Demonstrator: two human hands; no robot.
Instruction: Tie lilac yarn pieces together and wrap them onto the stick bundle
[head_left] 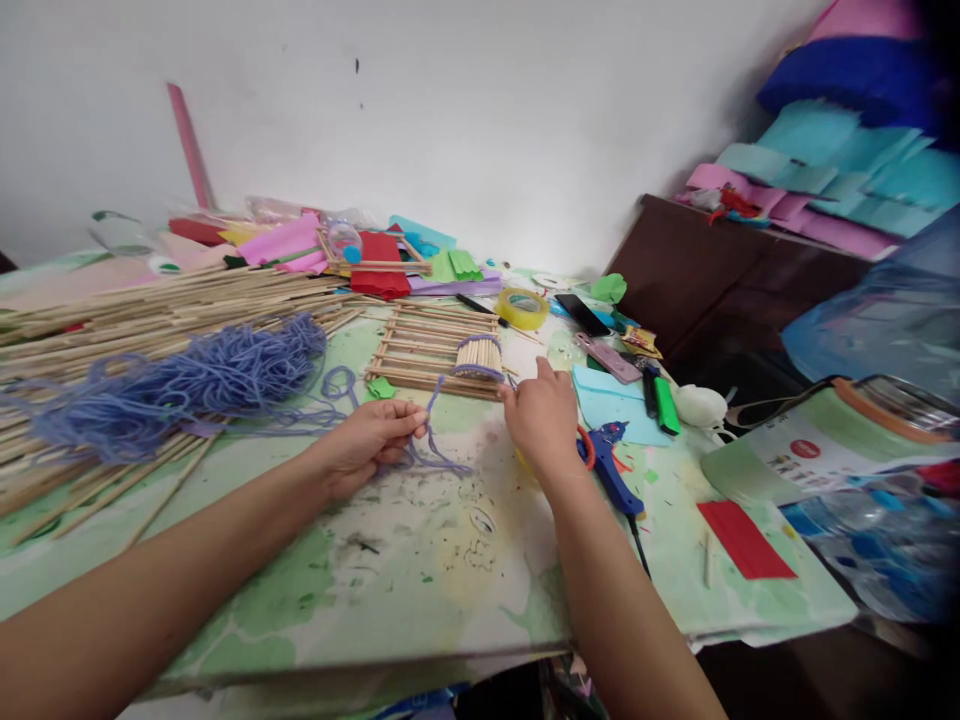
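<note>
My left hand [375,440] pinches a strand of purple yarn [435,400] between thumb and fingers, above the table. Loose yarn trails below it. To the right, my right hand [541,415] is near the corner of a flat frame of wooden sticks [420,345]; its fingers are partly curled, and whether they hold anything is hidden. On the frame's right part stands a small round piece of short sticks [478,354] edged with purple yarn. A large tangle of purple yarn [187,385] lies at the left on long sticks.
Long wooden sticks [97,315] cover the left side. Yellow tape [523,308], a dark phone [583,315] and colored paper lie behind. A blue glue gun [616,470] and red-handled scissors [586,448] are beside my right hand. A green container [795,450] stands at the right.
</note>
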